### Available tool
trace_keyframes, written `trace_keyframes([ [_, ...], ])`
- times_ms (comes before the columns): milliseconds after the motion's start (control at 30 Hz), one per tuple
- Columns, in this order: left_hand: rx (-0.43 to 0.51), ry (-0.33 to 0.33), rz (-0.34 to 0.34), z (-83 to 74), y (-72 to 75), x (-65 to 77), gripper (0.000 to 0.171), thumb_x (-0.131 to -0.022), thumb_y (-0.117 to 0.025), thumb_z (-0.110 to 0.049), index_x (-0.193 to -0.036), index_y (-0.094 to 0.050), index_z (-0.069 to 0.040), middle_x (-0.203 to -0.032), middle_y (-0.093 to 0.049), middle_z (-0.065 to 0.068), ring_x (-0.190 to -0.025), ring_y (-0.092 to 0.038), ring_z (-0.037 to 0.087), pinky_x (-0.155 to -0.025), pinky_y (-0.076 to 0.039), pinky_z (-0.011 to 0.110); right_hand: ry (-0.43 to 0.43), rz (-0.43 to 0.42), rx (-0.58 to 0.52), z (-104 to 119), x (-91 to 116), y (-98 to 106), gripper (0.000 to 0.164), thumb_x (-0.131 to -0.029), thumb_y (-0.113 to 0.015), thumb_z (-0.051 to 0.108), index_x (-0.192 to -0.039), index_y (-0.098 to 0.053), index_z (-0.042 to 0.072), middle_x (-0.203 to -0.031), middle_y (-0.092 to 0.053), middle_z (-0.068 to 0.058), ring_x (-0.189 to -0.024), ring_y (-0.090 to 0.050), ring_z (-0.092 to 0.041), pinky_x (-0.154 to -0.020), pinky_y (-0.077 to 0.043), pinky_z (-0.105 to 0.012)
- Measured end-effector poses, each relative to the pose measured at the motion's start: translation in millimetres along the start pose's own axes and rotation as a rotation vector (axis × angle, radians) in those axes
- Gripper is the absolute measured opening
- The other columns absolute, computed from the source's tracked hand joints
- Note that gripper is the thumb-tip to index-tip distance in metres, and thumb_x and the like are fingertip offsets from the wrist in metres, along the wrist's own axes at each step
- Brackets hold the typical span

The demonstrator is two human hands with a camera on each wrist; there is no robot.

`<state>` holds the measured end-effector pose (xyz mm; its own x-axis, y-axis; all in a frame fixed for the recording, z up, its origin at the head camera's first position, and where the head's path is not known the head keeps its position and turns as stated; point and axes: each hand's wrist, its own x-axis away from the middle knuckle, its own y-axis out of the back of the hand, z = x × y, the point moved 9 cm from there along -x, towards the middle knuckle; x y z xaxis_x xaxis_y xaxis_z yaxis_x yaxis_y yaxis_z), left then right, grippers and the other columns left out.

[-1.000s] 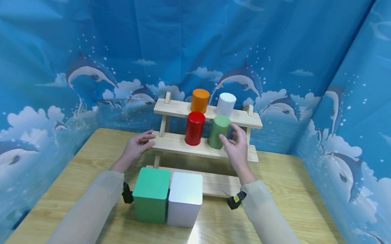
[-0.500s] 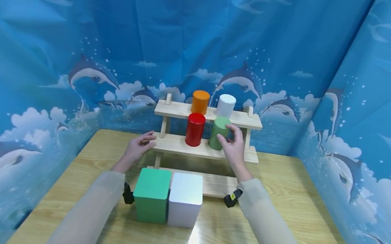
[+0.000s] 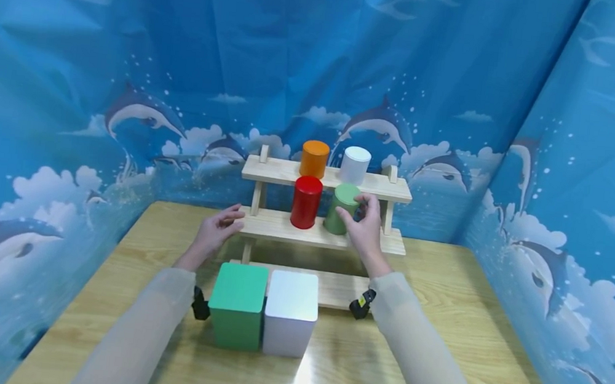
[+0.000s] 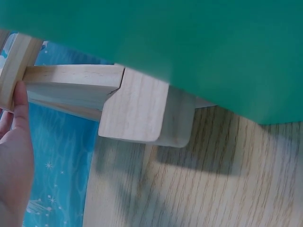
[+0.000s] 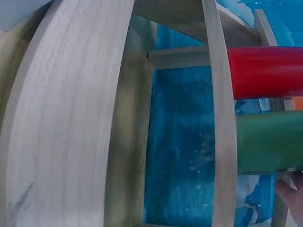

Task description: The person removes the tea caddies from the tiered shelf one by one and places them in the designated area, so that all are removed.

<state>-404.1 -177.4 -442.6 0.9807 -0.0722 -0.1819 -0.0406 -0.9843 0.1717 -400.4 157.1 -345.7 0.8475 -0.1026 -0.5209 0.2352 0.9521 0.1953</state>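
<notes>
In the head view a three-tier wooden display stand (image 3: 276, 229) bears a red cylinder (image 3: 305, 204) and a green cylinder (image 3: 342, 198) on its middle tier. My right hand (image 3: 366, 231) holds the green one from its right side, thumb in front and fingers farther back. Both cylinders stand upright with a small gap between them. In the right wrist view only fingertips (image 5: 286, 191) show, right at the green side. My left hand (image 3: 211, 232) grips the left end of the middle tier; the left wrist view shows a digit (image 4: 21, 106) against the board there.
An orange cylinder (image 3: 314, 158) and a white cylinder (image 3: 354, 165) stand on the top tier. A green box (image 3: 237, 309) and a white box (image 3: 290, 320) sit side by side before the stand, between my forearms. Dolphin-print curtains (image 3: 320, 63) surround the wooden table (image 3: 428, 327).
The green cylinder has shifted slightly left toward the red one, along with my right hand. My left hand stays at the stand's left end.
</notes>
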Motion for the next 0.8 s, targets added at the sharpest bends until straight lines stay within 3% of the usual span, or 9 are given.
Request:
trace_keyframes([
  [167, 0.005, 0.007, 0.010, -17.8, -3.2, 7.4, 0.036, -0.092, -0.060, -0.014, -0.123, -0.056, 0.004, -0.146, -0.035, 0.010, -0.126, -0.040, 0.031, -0.097, -0.041, 0.040, 0.029, -0.055, -0.036, 15.9, 9.2, 8.4, 0.040, -0.082, -0.071, 0.007, -0.109, -0.043, -0.005, -0.111, -0.045, -0.018, -0.102, -0.053, -0.035, -0.084, -0.045, -0.048],
  [267, -0.013, 0.010, 0.014, -19.5, -3.2, 8.4, 0.036, -0.092, -0.059, -0.014, -0.124, -0.055, 0.004, -0.147, -0.033, 0.010, -0.126, -0.040, 0.031, -0.098, -0.040, 0.042, 0.029, -0.067, -0.055, 29.2, 16.6, 12.8, 0.039, -0.082, -0.069, 0.003, -0.109, -0.042, -0.007, -0.110, -0.049, -0.018, -0.100, -0.055, -0.035, -0.083, -0.046, -0.047],
  [367, 0.001, 0.002, 0.013, -13.8, -1.9, 5.6, 0.037, -0.092, -0.060, -0.016, -0.123, -0.056, 0.003, -0.147, -0.034, 0.008, -0.127, -0.039, 0.031, -0.098, -0.040, 0.041, 0.019, -0.066, -0.079, 35.9, 22.0, 16.3, 0.039, -0.082, -0.069, 0.002, -0.109, -0.042, -0.007, -0.110, -0.051, -0.018, -0.101, -0.055, -0.034, -0.085, -0.046, -0.046],
  [567, -0.017, -0.019, -0.006, 3.8, 2.1, -2.3, 0.040, -0.090, -0.063, -0.025, -0.123, -0.058, -0.003, -0.145, -0.037, 0.000, -0.125, -0.043, 0.025, -0.093, -0.045, 0.028, 0.051, -0.038, -0.109, 43.2, 29.2, 18.8, 0.039, -0.082, -0.068, -0.002, -0.109, -0.042, -0.009, -0.113, -0.051, -0.022, -0.101, -0.054, -0.034, -0.087, -0.046, -0.049],
  [800, -0.036, -0.043, -0.018, 7.7, 2.4, -3.9, 0.043, -0.089, -0.064, -0.029, -0.123, -0.058, -0.003, -0.145, -0.038, 0.000, -0.121, -0.046, 0.025, -0.087, -0.046, 0.021, 0.107, -0.013, -0.138, 51.9, 39.5, 21.9, 0.038, -0.080, -0.069, -0.004, -0.107, -0.043, -0.011, -0.110, -0.052, -0.022, -0.098, -0.055, -0.027, -0.084, -0.047, -0.050],
])
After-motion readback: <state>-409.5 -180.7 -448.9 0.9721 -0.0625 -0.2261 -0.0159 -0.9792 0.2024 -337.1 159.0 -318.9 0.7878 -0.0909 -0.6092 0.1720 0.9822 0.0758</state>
